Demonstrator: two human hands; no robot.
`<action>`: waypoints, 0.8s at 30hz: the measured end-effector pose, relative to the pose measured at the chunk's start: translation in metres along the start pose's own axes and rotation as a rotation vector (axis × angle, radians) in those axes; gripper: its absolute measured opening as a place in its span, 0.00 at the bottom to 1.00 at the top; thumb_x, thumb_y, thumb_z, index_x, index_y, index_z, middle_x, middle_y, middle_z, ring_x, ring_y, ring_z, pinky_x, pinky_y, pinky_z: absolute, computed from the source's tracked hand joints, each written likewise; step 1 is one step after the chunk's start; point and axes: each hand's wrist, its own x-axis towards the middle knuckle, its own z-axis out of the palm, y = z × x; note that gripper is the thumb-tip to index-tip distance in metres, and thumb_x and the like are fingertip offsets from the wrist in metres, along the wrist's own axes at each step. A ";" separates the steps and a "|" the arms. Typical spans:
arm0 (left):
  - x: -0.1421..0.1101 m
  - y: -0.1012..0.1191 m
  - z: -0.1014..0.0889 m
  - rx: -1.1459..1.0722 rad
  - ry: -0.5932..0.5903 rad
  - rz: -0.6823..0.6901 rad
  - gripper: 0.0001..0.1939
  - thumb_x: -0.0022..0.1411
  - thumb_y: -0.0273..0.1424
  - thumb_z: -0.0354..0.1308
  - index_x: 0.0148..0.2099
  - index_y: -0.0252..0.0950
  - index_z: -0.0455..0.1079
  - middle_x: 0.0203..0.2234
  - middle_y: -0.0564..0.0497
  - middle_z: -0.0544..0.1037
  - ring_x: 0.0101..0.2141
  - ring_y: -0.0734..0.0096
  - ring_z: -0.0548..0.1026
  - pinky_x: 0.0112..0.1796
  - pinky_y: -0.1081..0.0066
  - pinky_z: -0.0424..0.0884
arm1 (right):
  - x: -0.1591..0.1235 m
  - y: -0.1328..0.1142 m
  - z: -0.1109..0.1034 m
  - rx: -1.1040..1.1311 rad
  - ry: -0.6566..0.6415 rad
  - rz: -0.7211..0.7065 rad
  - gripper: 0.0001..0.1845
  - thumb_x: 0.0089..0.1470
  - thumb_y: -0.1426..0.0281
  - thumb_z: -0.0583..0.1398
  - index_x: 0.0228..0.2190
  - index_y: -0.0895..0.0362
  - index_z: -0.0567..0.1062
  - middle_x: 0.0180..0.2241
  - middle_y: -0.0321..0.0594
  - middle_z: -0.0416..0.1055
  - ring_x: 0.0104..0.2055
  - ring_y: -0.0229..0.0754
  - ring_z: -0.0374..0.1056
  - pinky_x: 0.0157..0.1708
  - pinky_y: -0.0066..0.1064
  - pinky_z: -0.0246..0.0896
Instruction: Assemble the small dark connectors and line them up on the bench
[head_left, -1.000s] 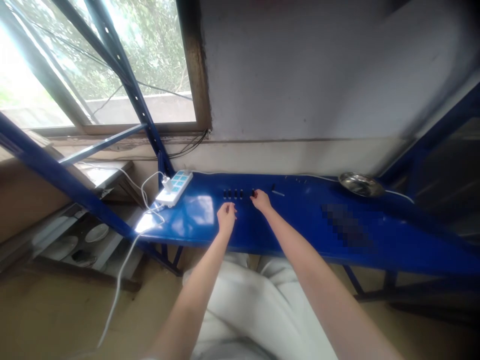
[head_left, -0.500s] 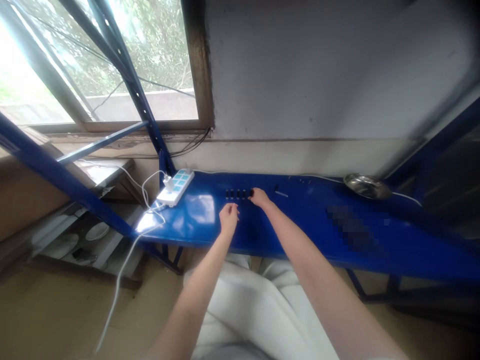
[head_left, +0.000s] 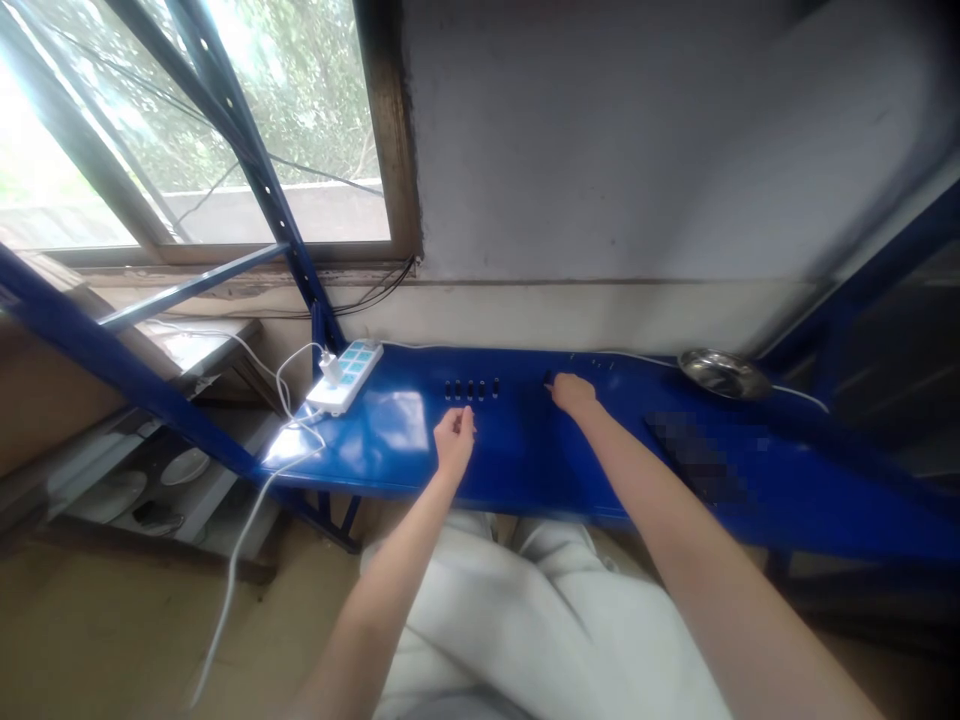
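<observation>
Left of the row of five black pieces (head_left: 470, 390), the white power strip (head_left: 345, 378) lies at an angle with a plug (head_left: 330, 368) in it; its place there presumably lets the white cord (head_left: 234, 560) drop off the end of the blue table (head_left: 517, 470) without crossing the row. The left hand (head_left: 454, 440) hangs just on the near side of the row, fingers curled towards the thumb; whether anything is pinched inside I cannot tell. The pieces stand side by side with small gaps, the rightmost set slightly wider, probably so each can be taken singly. Right of the row, the right hand (head_left: 574, 393) points its bent fingertips down at a small dark item (head_left: 548, 379), a posture suited to something so low; contact seems likely, but a firm grip cannot be made out. Farther right of the row, beyond that hand, small pale bits (head_left: 598, 363) and a shiny metal dish (head_left: 724, 374) sit towards the wall, seemingly leaving room for both forearms.
</observation>
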 end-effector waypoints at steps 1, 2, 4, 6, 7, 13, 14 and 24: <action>-0.003 0.002 0.002 0.024 -0.036 0.074 0.19 0.61 0.43 0.46 0.30 0.33 0.68 0.19 0.53 0.69 0.20 0.78 0.67 0.22 0.77 0.64 | -0.003 0.001 0.001 -0.075 -0.055 -0.008 0.10 0.51 0.69 0.59 0.31 0.64 0.75 0.32 0.56 0.73 0.39 0.50 0.70 0.36 0.38 0.62; -0.005 0.004 0.006 0.048 -0.089 0.152 0.19 0.61 0.42 0.46 0.30 0.34 0.69 0.19 0.52 0.69 0.20 0.77 0.67 0.23 0.76 0.64 | -0.006 0.001 0.002 -0.150 -0.112 -0.021 0.11 0.53 0.69 0.57 0.34 0.65 0.74 0.35 0.57 0.72 0.39 0.50 0.70 0.36 0.38 0.62; -0.009 0.012 0.015 0.091 -0.222 0.287 0.18 0.62 0.40 0.45 0.33 0.34 0.70 0.22 0.51 0.71 0.23 0.76 0.68 0.27 0.75 0.66 | -0.008 0.002 0.004 -0.210 -0.158 -0.057 0.13 0.55 0.68 0.55 0.37 0.64 0.74 0.38 0.57 0.72 0.40 0.50 0.70 0.36 0.36 0.62; -0.011 0.022 0.028 0.118 -0.322 0.355 0.16 0.63 0.38 0.45 0.42 0.35 0.70 0.27 0.49 0.74 0.27 0.74 0.70 0.31 0.74 0.67 | -0.008 0.004 0.006 -0.192 -0.163 -0.083 0.13 0.55 0.68 0.54 0.39 0.62 0.73 0.39 0.54 0.72 0.41 0.48 0.70 0.36 0.35 0.61; -0.010 0.027 0.035 0.128 -0.355 0.372 0.17 0.63 0.38 0.43 0.47 0.35 0.67 0.30 0.48 0.74 0.28 0.73 0.71 0.32 0.73 0.68 | -0.008 0.006 0.007 -0.177 -0.157 -0.094 0.12 0.56 0.69 0.54 0.38 0.61 0.73 0.38 0.53 0.72 0.40 0.48 0.70 0.36 0.35 0.61; 0.009 0.035 0.085 0.300 -0.425 0.395 0.24 0.65 0.33 0.39 0.61 0.33 0.52 0.48 0.40 0.69 0.46 0.63 0.69 0.47 0.63 0.64 | -0.022 0.026 0.012 -0.070 -0.028 -0.119 0.08 0.54 0.72 0.54 0.32 0.60 0.73 0.34 0.50 0.72 0.36 0.45 0.69 0.35 0.32 0.60; 0.012 0.033 0.093 0.351 -0.431 0.387 0.24 0.65 0.32 0.38 0.62 0.33 0.51 0.50 0.39 0.68 0.48 0.61 0.68 0.48 0.61 0.64 | -0.029 0.028 0.012 -0.028 0.022 -0.092 0.08 0.54 0.72 0.54 0.32 0.60 0.73 0.34 0.49 0.72 0.36 0.44 0.69 0.35 0.31 0.60; 0.051 0.016 0.148 0.732 -0.522 0.319 0.30 0.61 0.26 0.40 0.65 0.41 0.43 0.57 0.42 0.60 0.52 0.55 0.62 0.49 0.53 0.59 | -0.088 0.016 0.014 0.643 0.622 0.102 0.17 0.53 0.61 0.52 0.39 0.60 0.67 0.33 0.45 0.72 0.31 0.39 0.67 0.35 0.30 0.62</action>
